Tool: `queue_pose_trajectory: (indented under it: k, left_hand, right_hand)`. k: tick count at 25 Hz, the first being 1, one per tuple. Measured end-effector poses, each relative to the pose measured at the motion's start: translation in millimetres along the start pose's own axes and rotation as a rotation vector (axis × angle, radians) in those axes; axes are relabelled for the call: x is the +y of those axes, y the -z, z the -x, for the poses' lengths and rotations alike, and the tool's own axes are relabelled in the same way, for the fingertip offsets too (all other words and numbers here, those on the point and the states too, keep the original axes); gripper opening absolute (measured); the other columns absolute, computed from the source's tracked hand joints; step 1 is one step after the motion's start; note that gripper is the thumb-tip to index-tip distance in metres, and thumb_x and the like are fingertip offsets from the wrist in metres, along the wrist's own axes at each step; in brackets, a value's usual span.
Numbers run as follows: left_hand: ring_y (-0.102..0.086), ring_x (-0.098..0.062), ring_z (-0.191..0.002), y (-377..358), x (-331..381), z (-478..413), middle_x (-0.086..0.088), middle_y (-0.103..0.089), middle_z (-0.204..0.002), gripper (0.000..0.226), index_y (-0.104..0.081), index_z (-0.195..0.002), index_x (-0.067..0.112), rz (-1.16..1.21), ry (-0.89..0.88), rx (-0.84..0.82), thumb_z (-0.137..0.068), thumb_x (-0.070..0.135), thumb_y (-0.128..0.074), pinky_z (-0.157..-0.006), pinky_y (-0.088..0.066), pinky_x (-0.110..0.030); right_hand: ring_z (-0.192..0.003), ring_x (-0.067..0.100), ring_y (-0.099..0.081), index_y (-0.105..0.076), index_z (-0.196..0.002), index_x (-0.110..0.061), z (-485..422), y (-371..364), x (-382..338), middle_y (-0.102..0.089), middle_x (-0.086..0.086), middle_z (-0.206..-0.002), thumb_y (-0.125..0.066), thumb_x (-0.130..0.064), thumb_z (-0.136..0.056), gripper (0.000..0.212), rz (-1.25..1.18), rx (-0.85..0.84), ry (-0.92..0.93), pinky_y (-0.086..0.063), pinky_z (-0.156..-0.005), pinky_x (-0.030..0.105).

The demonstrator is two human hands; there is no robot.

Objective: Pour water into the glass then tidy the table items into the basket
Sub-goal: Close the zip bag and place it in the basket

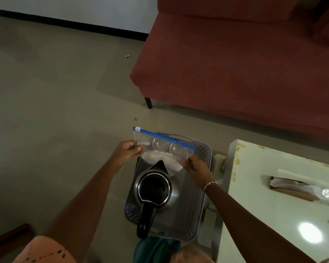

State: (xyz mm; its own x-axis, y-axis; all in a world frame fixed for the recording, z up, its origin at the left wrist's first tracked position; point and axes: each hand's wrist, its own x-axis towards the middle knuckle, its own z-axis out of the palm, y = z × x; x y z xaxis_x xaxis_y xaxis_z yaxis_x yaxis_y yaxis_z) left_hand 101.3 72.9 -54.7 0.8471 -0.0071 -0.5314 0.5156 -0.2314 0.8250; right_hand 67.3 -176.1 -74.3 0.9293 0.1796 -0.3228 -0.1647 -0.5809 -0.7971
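Clear zip bag (pixel 162 149) pinched by left hand (pixel 126 153), right hand (pixel 197 170).

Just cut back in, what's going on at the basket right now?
The person holds a clear zip bag with a blue slider strip by its two sides, left hand and right hand, above the far end of the grey perforated plastic basket. A steel electric kettle with a black lid already sits inside.

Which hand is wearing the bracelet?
The right hand, gripping the zip bag's lower right corner; a thin chain circles its wrist, while the left hand's wrist is bare.
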Motion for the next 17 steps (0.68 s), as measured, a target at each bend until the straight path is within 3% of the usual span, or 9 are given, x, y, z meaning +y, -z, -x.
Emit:
queue_pose_trajectory:
  k: [4, 6, 10, 13, 15, 17]
  left_hand:
    - [-0.065, -0.002, -0.074, 0, -15, -11, -0.011, -0.063, -0.094, 0.018, -0.056, -0.105, -0.01, -0.011, 0.03, 0.005, -0.091, -0.003, -0.046, -0.073, -0.055, -0.013]
    - [-0.064, -0.007, -0.077, -2, -19, -16, -0.009, -0.064, -0.088, 0.016, -0.057, -0.103, -0.008, -0.008, 0.042, 0.003, -0.091, -0.002, -0.046, -0.076, -0.054, -0.017]
    - [-0.062, -0.007, -0.073, -6, -24, -21, -0.006, -0.062, -0.081, 0.015, -0.056, -0.082, 0.001, -0.015, 0.063, 0.017, -0.091, -0.004, -0.045, -0.065, -0.055, -0.011]
    - [-0.064, -0.004, -0.066, -8, -28, -22, -0.008, -0.06, -0.078, 0.01, -0.052, -0.083, 0.001, -0.038, 0.074, 0.028, -0.091, -0.002, -0.047, -0.061, -0.054, -0.01]
    - [-0.062, -0.011, -0.068, -8, -28, -22, -0.009, -0.059, -0.076, 0.01, -0.054, -0.08, 0.002, -0.082, 0.066, 0.05, -0.089, -0.001, -0.051, -0.058, -0.052, -0.012]
    - [-0.057, -0.009, -0.067, -8, -26, -20, -0.005, -0.058, -0.074, 0.013, -0.058, -0.085, 0.003, -0.1, 0.048, 0.089, -0.085, -0.009, -0.053, -0.053, -0.048, -0.007]
  right_hand:
    - [-0.049, -0.003, -0.036, -0.042, -0.07, -0.022, -8, -12, 10, -0.038, -0.014, -0.055, -0.054, -0.018, -0.091, 0.024, 0.036, -0.032, -0.034, -0.035, -0.048, 0.008]
    - [-0.049, -0.003, -0.037, -0.041, -0.07, -0.022, -11, -15, 14, -0.039, -0.015, -0.055, -0.054, -0.018, -0.091, 0.025, 0.041, -0.033, -0.042, -0.037, -0.051, 0.005]
    - [-0.049, -0.004, -0.035, -0.037, -0.067, -0.025, -14, -21, 19, -0.037, -0.015, -0.054, -0.054, -0.017, -0.091, 0.031, 0.048, -0.038, -0.047, -0.037, -0.052, 0.004]
    - [-0.05, -0.003, -0.035, -0.043, -0.078, -0.019, -14, -24, 21, -0.037, -0.015, -0.055, -0.054, -0.015, -0.091, 0.018, 0.042, -0.054, -0.044, -0.036, -0.051, 0.003]
    - [-0.052, -0.005, -0.037, -0.05, -0.086, -0.014, -12, -23, 21, -0.04, -0.017, -0.057, -0.055, -0.014, -0.09, 0.006, 0.033, -0.052, -0.035, -0.037, -0.054, 0.006]
    - [-0.063, 0.002, -0.055, -0.056, -0.102, -0.002, -10, -18, 17, -0.059, -0.011, -0.07, -0.058, -0.014, -0.088, 0.018, 0.016, -0.055, -0.033, -0.034, -0.059, 0.008]
